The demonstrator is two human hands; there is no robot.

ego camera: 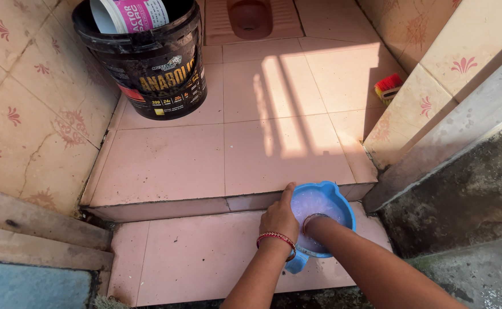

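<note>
A blue plastic mug full of foamy white liquid stands on the lower pink step, against the riser of the tiled floor. My left hand grips its near-left rim, thumb and fingers wrapped over the edge; a red beaded bangle circles that wrist. My right hand is plunged into the foam inside the mug, a bangle at the wrist, the fingers hidden under the suds.
A black plastic bucket with a white tub inside stands at the back left. A squat toilet pan lies at the top. A red and yellow scrub brush rests by the right tiled wall. Rough concrete lies right.
</note>
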